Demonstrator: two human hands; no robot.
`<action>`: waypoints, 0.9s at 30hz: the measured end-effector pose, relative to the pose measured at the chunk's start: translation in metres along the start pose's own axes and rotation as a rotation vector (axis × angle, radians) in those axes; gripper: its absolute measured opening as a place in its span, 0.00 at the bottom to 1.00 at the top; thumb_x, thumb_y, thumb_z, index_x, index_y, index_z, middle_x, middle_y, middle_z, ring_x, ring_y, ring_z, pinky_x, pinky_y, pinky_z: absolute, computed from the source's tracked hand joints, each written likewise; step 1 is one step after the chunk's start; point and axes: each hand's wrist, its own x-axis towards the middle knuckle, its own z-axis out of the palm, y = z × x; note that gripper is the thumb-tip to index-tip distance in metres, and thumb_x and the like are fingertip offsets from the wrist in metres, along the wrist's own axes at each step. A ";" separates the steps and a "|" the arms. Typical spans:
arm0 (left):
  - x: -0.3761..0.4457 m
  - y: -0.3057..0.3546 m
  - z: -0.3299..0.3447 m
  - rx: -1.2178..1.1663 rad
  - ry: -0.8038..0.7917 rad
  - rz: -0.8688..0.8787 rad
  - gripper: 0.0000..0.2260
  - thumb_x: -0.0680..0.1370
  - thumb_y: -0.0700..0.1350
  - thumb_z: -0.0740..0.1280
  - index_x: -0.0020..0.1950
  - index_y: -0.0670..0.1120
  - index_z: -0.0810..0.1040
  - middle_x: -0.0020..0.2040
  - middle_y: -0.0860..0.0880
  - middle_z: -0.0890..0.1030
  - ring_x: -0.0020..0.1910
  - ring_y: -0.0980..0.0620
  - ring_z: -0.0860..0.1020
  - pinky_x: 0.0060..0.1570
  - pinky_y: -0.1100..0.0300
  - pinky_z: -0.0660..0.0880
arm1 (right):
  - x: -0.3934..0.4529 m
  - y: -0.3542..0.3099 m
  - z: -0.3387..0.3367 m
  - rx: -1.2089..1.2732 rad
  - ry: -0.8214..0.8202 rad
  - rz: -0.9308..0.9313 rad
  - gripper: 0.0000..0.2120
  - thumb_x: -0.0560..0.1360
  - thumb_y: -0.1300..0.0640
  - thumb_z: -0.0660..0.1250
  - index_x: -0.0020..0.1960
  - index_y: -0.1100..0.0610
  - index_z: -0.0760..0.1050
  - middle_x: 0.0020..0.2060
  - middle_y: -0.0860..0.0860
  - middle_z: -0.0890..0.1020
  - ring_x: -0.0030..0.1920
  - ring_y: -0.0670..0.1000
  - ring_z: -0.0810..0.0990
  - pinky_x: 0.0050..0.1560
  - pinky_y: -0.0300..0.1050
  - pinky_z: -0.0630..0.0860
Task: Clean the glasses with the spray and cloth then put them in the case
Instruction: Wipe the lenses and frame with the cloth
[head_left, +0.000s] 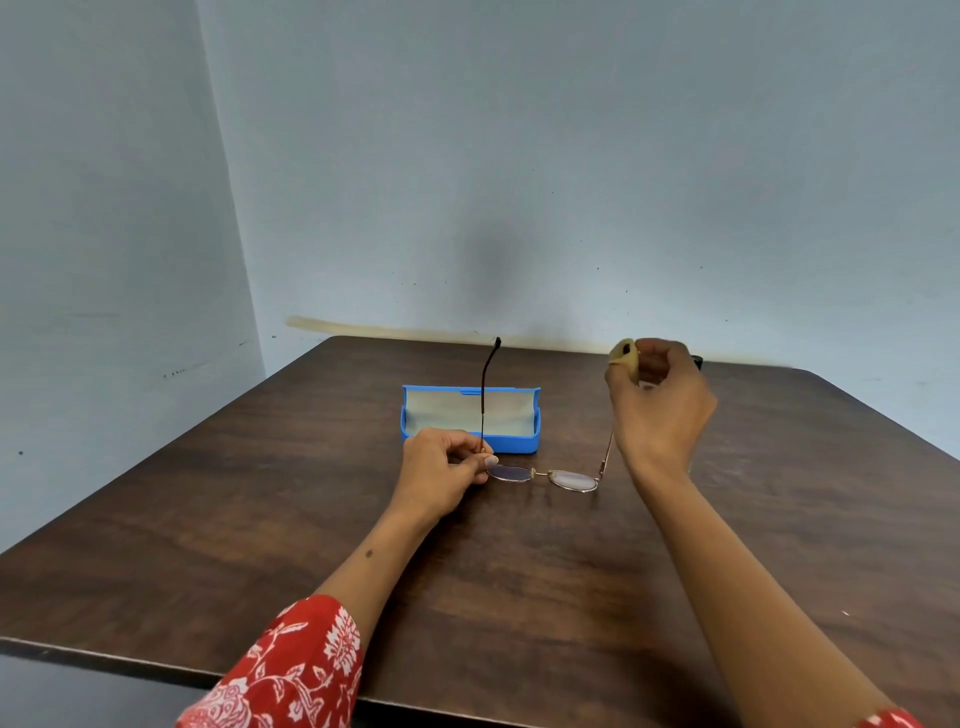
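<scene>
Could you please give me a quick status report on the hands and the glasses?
Left hand pinches glasses at hinge. Right hand grips cloth on the other temple. Case open behind, nothing blocking.

You have a dark brown wooden table with a plain grain and a rounded far-right corner, its far edge set against the pale wall. Directly on it, toward the far middle, lies a blue glasses case, open, its pale lining showing and its lid standing up behind. Just right of the case and farther back, a small dark object sits near the table's far edge, mostly hidden.
</scene>
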 end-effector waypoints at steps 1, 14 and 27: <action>0.000 0.000 0.000 -0.002 -0.002 -0.004 0.02 0.72 0.38 0.72 0.42 0.43 0.83 0.37 0.46 0.84 0.33 0.56 0.82 0.42 0.65 0.80 | 0.001 -0.003 0.000 0.015 0.007 -0.019 0.08 0.72 0.57 0.68 0.50 0.58 0.78 0.39 0.47 0.81 0.41 0.47 0.79 0.46 0.40 0.74; 0.000 0.001 -0.001 -0.037 -0.005 -0.031 0.04 0.72 0.38 0.72 0.46 0.41 0.83 0.38 0.48 0.83 0.33 0.57 0.81 0.37 0.70 0.77 | -0.034 -0.039 0.002 0.155 -0.050 -0.282 0.07 0.73 0.59 0.69 0.51 0.54 0.78 0.42 0.46 0.82 0.43 0.42 0.79 0.46 0.31 0.72; 0.000 -0.002 -0.004 0.012 -0.008 0.054 0.06 0.74 0.34 0.68 0.45 0.42 0.83 0.35 0.47 0.83 0.30 0.60 0.81 0.38 0.67 0.79 | -0.067 0.008 0.052 -0.105 -0.578 0.016 0.09 0.68 0.59 0.74 0.48 0.55 0.82 0.39 0.47 0.84 0.41 0.44 0.82 0.49 0.45 0.80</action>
